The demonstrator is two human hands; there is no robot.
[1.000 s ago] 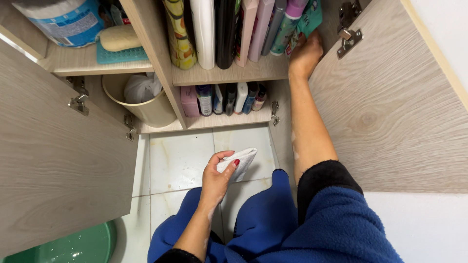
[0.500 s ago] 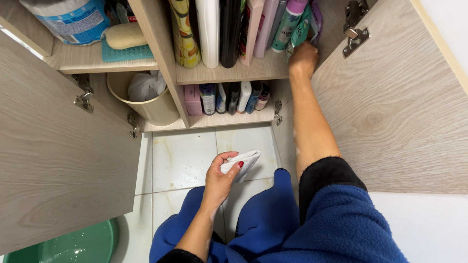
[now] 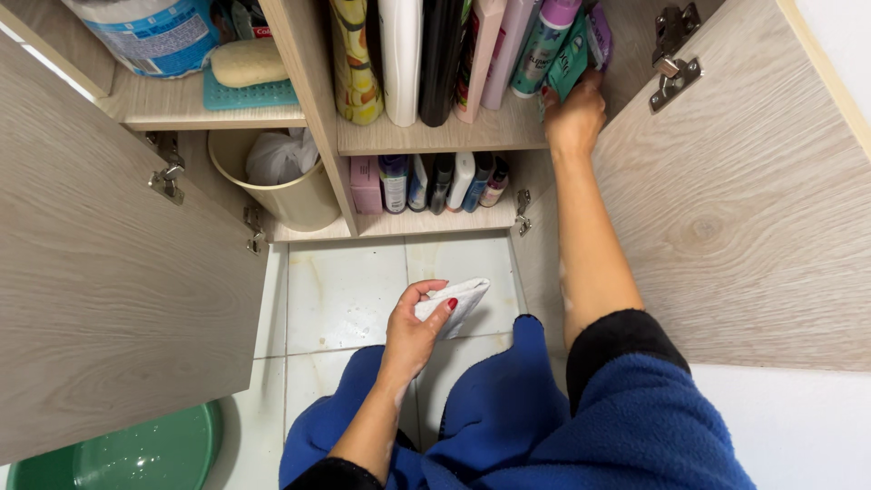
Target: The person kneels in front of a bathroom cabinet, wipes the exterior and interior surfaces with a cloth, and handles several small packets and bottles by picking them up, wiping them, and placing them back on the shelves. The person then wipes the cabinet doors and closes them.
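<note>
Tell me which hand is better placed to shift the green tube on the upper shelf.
Right. The right hand is already up at the upper shelf, touching the green tube. The left hand is low over the floor tiles, its grip closed on a folded white cloth.

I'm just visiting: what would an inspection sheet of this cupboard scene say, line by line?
Surface: pale floor tiles below an open wooden cupboard.
Job's things: white folded cloth; green packet on the upper shelf.
Clutter: upright bottles above, smaller bottles below, beige bin, yellow sponge, green basin.
Hands: left hand holds the cloth; right hand touches the green packet, grasp unclear.
Cables: nothing seen.
Surroundings: both cupboard doors open; blue garment over the knees.
</note>
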